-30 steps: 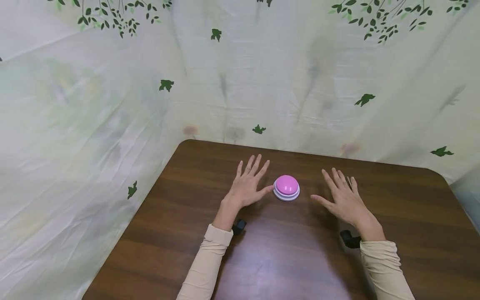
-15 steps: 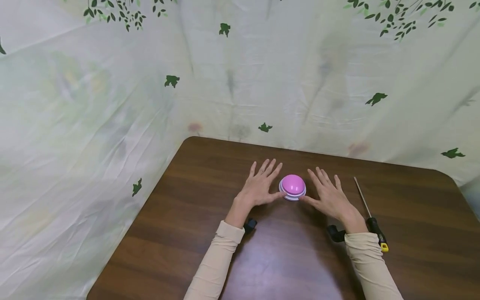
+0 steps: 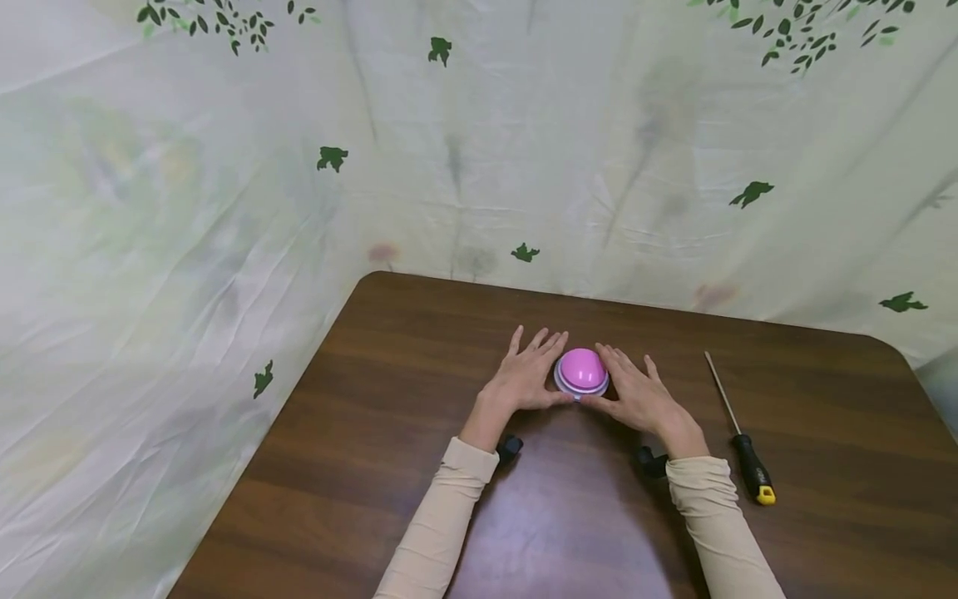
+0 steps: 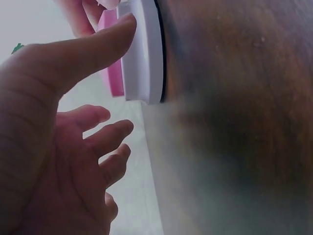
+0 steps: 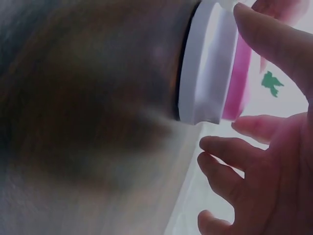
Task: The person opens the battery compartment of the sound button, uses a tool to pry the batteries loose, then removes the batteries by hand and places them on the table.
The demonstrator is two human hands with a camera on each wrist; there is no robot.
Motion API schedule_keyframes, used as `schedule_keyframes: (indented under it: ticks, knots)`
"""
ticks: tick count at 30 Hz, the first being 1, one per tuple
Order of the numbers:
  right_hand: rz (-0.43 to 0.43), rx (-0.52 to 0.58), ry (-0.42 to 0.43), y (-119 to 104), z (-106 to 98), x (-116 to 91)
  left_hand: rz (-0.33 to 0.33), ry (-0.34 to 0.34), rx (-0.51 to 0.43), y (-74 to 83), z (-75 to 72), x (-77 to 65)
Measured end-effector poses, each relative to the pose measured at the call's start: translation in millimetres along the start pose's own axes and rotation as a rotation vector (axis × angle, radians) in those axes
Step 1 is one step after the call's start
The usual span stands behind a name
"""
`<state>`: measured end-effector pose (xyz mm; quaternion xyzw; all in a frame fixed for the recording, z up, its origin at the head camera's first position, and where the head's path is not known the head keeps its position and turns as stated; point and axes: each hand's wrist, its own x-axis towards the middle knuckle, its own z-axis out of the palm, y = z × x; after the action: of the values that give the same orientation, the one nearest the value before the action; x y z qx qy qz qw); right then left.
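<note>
A push button with a pink dome (image 3: 583, 368) and a white round base (image 4: 144, 54) sits on the brown wooden table. My left hand (image 3: 526, 378) is at its left side, thumb along the near edge of the base and fingers spread toward the back. From the other side my right hand (image 3: 638, 398) frames it, its thumb (image 5: 266, 36) by the base and its fingertips close to the dome. Both thumbs almost meet in front of the button. In the wrist views the other fingers of each hand are loosely bent and apart; firm contact cannot be made out.
A screwdriver with a black and yellow handle (image 3: 752, 466) lies to the right of my right forearm, its shaft pointing to the back. Behind the table (image 3: 359, 466) hangs a pale cloth (image 3: 479, 166) with leaf and bird prints.
Both hands have closed in on the button, the right hand moving left from farther off. The screwdriver, hidden behind the right hand and arm at first, is now fully visible.
</note>
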<state>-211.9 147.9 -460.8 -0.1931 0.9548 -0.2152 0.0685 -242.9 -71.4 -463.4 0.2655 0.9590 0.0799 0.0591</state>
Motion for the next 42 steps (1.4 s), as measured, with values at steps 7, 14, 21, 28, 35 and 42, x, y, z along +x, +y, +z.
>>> schedule_keyframes:
  ticks: [7, 14, 21, 28, 35, 42]
  knots:
    - [-0.014, -0.010, 0.012, 0.2, -0.1, -0.2, 0.007, -0.002, 0.003, 6.5, 2.0, 4.6]
    - [-0.037, -0.026, 0.033, -0.1, 4.2, 3.6, 0.019, 0.018, 0.005, 9.9, 5.3, 7.5]
    - [-0.047, -0.026, 0.039, 0.5, 6.7, 2.4, 0.051, 0.068, -0.002, 9.5, 11.6, 8.4]
    - [-0.090, 0.022, 0.098, 3.5, 3.2, 1.0, 0.095, 0.140, -0.163, 5.5, 13.2, 7.8]
    - [-0.151, 0.076, 0.209, 4.8, -8.1, 1.0, 0.173, 0.280, -0.352, 3.3, 4.0, 7.5]
    - [-0.242, 0.154, 0.289, 4.1, -17.4, -0.8, 0.173, 0.342, -0.518, 6.4, -12.1, 3.4]
